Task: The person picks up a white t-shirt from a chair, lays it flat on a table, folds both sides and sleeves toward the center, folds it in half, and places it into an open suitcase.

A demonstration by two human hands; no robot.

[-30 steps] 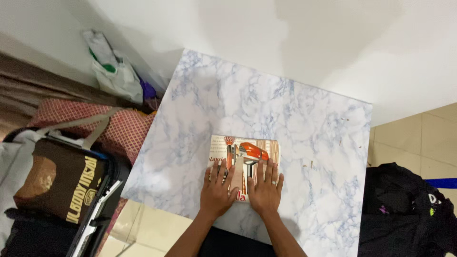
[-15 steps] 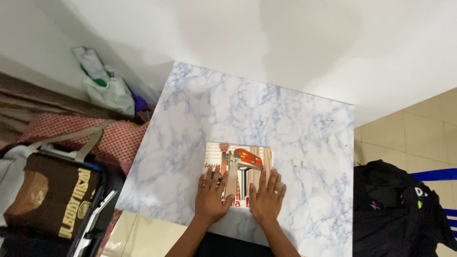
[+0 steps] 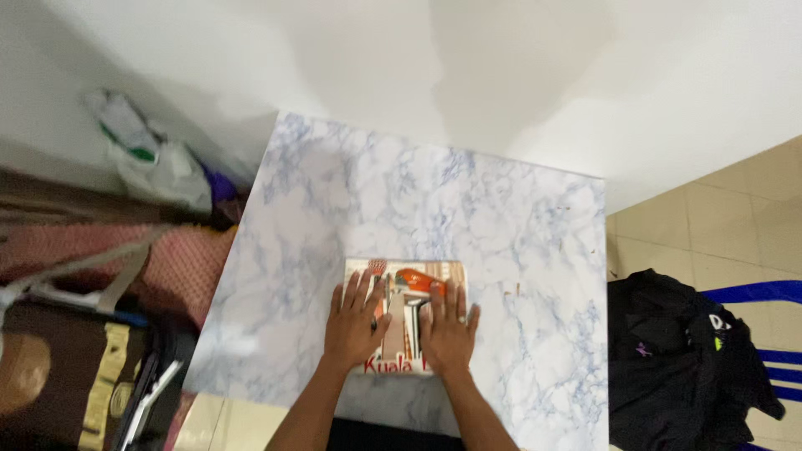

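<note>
Marble-patterned desk [image 3: 501, 217] against a white wall: both hands press flat on a folded printed cloth [image 3: 405, 288] at lower centre of the frame. Left hand [image 3: 355, 321] and right hand [image 3: 447, 330] lie side by side, fingers spread and released, gripping nothing. Uneven pressure could likely skew the fold or slide the cloth toward the desk's near edge.

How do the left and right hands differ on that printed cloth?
The left hand lies over the folded printed cloth's left part and wears no visible ring; the right hand covers its right part and shows a ring. Both lie flat, palms down, fingers spread, on the cloth atop the marble-patterned table.
</note>
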